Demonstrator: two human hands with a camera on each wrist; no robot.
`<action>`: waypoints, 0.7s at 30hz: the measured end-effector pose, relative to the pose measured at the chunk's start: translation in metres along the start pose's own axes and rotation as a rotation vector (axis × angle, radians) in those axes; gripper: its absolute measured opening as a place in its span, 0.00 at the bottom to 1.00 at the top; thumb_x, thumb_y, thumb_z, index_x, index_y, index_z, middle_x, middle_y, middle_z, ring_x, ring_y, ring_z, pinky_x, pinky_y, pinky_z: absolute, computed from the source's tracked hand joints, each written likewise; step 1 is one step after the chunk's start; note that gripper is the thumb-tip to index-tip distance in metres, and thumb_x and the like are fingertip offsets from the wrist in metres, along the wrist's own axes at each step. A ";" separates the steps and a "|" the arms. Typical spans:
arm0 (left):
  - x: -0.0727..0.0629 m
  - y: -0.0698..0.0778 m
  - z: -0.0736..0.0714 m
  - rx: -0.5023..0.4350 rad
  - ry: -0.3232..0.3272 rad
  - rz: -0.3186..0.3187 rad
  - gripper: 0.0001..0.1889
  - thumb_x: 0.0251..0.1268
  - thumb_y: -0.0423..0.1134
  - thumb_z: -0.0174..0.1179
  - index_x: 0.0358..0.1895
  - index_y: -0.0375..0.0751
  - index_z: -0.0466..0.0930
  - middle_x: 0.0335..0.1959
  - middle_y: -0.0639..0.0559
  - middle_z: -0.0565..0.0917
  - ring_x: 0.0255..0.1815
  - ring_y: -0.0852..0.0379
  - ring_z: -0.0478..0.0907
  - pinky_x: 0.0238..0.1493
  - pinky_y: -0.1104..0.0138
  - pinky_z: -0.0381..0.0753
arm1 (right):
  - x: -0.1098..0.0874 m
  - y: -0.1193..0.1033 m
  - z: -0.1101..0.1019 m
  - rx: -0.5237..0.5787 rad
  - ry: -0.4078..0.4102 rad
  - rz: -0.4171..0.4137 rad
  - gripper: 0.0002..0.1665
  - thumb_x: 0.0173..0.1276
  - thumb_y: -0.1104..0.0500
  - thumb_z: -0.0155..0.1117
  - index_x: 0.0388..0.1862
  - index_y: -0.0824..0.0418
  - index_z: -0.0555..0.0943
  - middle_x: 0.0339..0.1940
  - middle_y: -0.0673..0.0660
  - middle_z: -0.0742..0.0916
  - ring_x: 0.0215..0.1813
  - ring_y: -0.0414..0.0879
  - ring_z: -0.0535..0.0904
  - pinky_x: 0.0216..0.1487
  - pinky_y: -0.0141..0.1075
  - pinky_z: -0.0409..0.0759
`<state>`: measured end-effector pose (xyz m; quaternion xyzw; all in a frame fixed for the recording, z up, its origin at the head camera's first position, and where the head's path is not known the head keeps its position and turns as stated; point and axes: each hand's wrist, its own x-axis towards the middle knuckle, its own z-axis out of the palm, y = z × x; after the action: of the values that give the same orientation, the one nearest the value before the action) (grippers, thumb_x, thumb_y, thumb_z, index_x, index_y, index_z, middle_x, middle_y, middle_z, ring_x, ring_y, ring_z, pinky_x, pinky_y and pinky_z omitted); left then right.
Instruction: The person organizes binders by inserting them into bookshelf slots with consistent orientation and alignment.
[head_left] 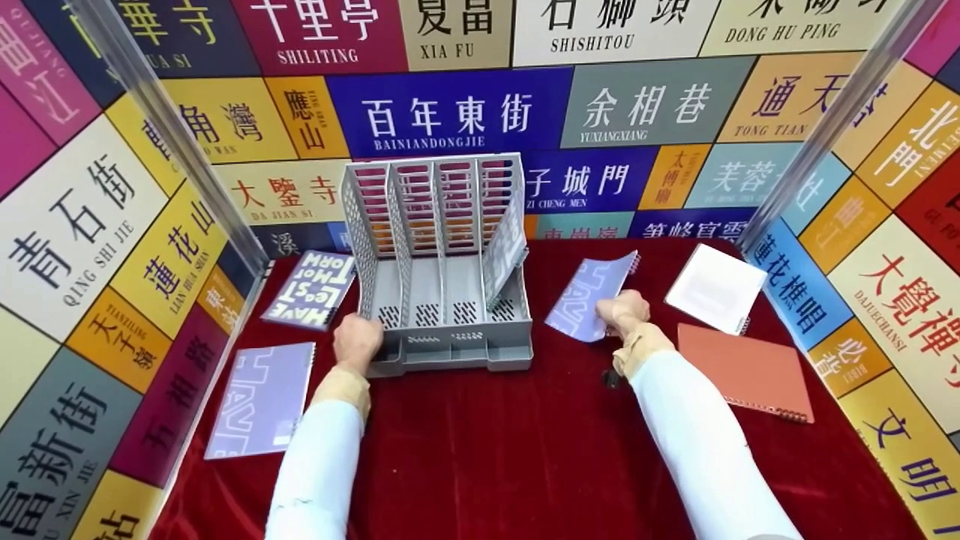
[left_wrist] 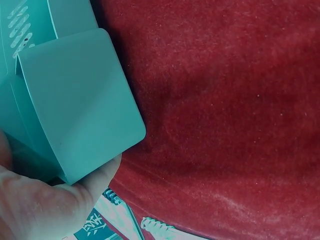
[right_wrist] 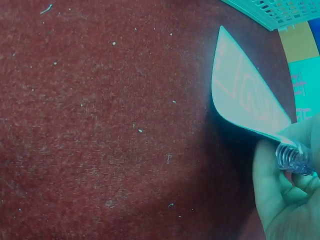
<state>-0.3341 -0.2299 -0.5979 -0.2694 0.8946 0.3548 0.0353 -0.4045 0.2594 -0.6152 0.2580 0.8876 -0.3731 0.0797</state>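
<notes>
My left hand point(head_left: 357, 341) grips the front left corner of a grey file organizer point(head_left: 450, 345) with several upright slots; in the left wrist view the thumb and a finger wrap that corner point(left_wrist: 80, 105). A notebook with a patterned cover leans in the organizer's rightmost slot point(head_left: 504, 247). To the right of the organizer, my right hand point(head_left: 624, 311) pinches a purple spiral notebook point(head_left: 589, 292) near its coil edge. The right wrist view shows this notebook point(right_wrist: 245, 82) bowed and tilted up over the cloth, its coil point(right_wrist: 294, 157) beside the fingers.
Left of the organizer lie a white-lettered notebook point(head_left: 311, 289) and another purple notebook point(head_left: 262, 397). On the right are a white notebook point(head_left: 716, 289) and an orange-red spiral notebook point(head_left: 750, 371). Red cloth point(head_left: 480, 457) covers the table, and sign-printed walls point(head_left: 450, 112) enclose it.
</notes>
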 end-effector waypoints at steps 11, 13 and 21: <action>-0.003 0.000 -0.001 0.029 0.006 0.022 0.25 0.74 0.43 0.51 0.62 0.29 0.86 0.67 0.27 0.87 0.71 0.29 0.85 0.73 0.41 0.83 | -0.006 -0.013 -0.001 -0.135 0.051 -0.150 0.27 0.61 0.55 0.55 0.53 0.63 0.91 0.61 0.70 0.92 0.65 0.67 0.88 0.71 0.58 0.85; -0.003 0.000 -0.001 0.030 0.006 0.024 0.25 0.73 0.42 0.50 0.61 0.29 0.86 0.67 0.27 0.87 0.70 0.29 0.85 0.73 0.41 0.83 | -0.006 -0.013 -0.002 -0.151 0.065 -0.180 0.25 0.62 0.55 0.56 0.51 0.62 0.92 0.58 0.70 0.93 0.61 0.66 0.89 0.67 0.58 0.86; 0.000 0.000 0.000 0.032 0.001 0.028 0.25 0.73 0.41 0.50 0.63 0.30 0.85 0.67 0.28 0.87 0.70 0.29 0.85 0.73 0.41 0.83 | -0.008 -0.018 -0.011 -0.200 0.072 -0.314 0.24 0.65 0.59 0.63 0.59 0.66 0.82 0.57 0.75 0.90 0.62 0.70 0.88 0.65 0.62 0.86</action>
<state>-0.3338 -0.2298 -0.5981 -0.2564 0.9038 0.3409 0.0340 -0.4068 0.2535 -0.5931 0.1201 0.9520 -0.2813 0.0141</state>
